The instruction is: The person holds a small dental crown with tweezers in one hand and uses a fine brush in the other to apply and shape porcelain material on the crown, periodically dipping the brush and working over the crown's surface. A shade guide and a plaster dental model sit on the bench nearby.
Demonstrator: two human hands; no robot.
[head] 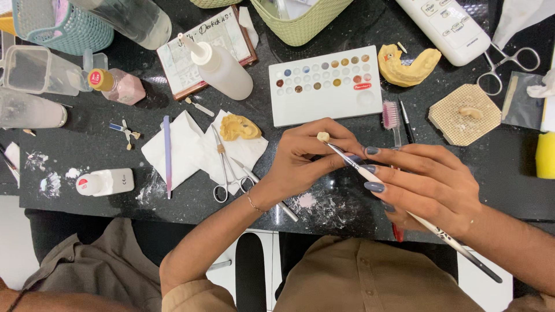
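Pinching a small pale tooth (pixel 322 136) between thumb and fingertips, the left hand (pixel 306 164) keeps it lifted above the black table (pixel 87 144), probably so the brush (pixel 404 211) can reach it from the side. The right hand (pixel 428 185) is closed around the brush like a pen, with the tip touching the tooth. Near the hands are a white palette (pixel 326 110) with small colour wells, yellow casts (pixel 407 65), tissues (pixel 191 151) with forceps (pixel 222 167), bottles (pixel 222 68), scissors (pixel 506 63) and baskets (pixel 300 20), all within easy reach.
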